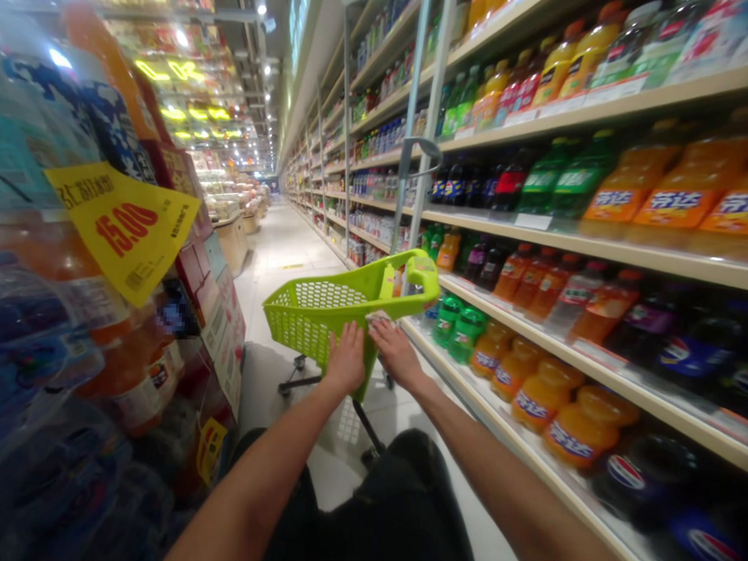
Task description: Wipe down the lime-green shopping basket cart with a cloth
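Note:
A lime-green shopping cart (324,299) with a perforated basket stands in front of me, turned sideways. My left hand (347,355) lies against its near side panel, fingers stretched out and nothing held. Just to the right, my right hand (397,351) has its fingers over a small whitish cloth or tissue (380,317) and presses it to the same panel, below the handle (424,274). The two hands are close together but apart. Part of the cloth is hidden under the fingers.
Shelves (533,114) of bottled drinks run along the right, with orange soda bottles (581,427) low down. At left, stacked bottles and boxes carry a yellow price sign (124,231). A tiled aisle (295,245) stretches ahead. The cart's wheels (374,454) rest near my knees.

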Demonstrator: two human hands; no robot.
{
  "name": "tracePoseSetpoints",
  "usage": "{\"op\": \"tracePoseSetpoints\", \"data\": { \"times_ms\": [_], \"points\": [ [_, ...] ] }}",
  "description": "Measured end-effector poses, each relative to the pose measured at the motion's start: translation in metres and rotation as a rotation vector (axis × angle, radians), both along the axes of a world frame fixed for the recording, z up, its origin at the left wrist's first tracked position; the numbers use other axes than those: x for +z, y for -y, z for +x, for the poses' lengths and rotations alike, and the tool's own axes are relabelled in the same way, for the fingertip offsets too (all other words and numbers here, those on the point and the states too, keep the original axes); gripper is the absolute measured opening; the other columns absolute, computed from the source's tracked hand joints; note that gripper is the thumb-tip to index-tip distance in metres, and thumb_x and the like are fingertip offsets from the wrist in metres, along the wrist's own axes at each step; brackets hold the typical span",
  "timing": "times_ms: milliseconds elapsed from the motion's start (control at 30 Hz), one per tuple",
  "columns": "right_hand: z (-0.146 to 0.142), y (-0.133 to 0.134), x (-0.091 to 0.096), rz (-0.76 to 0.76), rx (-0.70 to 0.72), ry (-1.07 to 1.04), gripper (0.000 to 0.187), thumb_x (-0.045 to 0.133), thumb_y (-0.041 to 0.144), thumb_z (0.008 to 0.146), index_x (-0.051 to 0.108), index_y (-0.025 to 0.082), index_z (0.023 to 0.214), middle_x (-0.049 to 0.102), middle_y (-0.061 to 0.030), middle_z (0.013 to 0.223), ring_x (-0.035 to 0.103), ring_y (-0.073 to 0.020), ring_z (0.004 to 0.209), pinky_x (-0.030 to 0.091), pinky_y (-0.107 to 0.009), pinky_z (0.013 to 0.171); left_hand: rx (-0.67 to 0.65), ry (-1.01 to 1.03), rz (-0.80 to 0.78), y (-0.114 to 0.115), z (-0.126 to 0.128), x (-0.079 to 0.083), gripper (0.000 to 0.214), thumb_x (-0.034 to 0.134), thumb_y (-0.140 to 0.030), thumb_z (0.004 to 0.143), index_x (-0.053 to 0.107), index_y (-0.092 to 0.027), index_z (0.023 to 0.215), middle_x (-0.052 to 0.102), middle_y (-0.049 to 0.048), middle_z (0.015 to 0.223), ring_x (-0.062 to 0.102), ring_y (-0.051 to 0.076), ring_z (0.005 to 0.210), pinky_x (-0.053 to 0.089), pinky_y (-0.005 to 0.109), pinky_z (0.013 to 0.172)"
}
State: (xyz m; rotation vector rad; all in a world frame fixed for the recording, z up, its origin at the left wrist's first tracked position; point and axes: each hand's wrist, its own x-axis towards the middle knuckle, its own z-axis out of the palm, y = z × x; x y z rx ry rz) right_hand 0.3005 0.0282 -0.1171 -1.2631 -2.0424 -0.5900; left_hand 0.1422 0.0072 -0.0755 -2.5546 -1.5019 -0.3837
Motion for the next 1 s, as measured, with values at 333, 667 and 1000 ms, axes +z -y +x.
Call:
{"op": "tracePoseSetpoints", "data": {
  "times_ms": [333,667,1000],
  "points": [
    [0.028,0.000,0.045,0.283,-0.249,-0.216,0.044,0.033,0.008,0.084,0.051,0.014,0.123,0.045,-0.0140,0.135,0.024,-0.0211,0.134,0.026,-0.048,0.104,0.009,0.004,0.032,-0.001,0.004,0.004,0.065,0.038,-0.010,0.075,0.024,-0.009,0.139,0.016,0.0114,0.150,0.012,0.024,0.138,0.014,0.052,0.110],
    [-0.006,-0.004,-0.019,-0.124,0.002,0.071,0.043,0.038,0.002,0.079,0.057,0.015,0.115,0.050,-0.0139,0.131,0.038,-0.0217,0.127,0.036,-0.047,0.099,0.030,-0.013,0.019,-0.007,-0.010,0.001,0.064,0.038,-0.013,0.077,0.024,-0.009,0.139,0.017,0.0117,0.150,0.012,0.024,0.138,0.014,0.051,0.110],
    [0.006,-0.008,0.031,0.152,-0.140,-0.098,0.043,0.034,0.005,0.085,0.051,0.015,0.124,0.043,-0.0136,0.136,0.022,-0.0215,0.135,0.028,-0.049,0.104,0.015,-0.023,0.018,-0.007,-0.003,0.005,0.065,0.038,-0.012,0.076,0.023,-0.008,0.139,0.015,0.0114,0.150,0.011,0.024,0.138,0.012,0.052,0.110]
  ]
}}
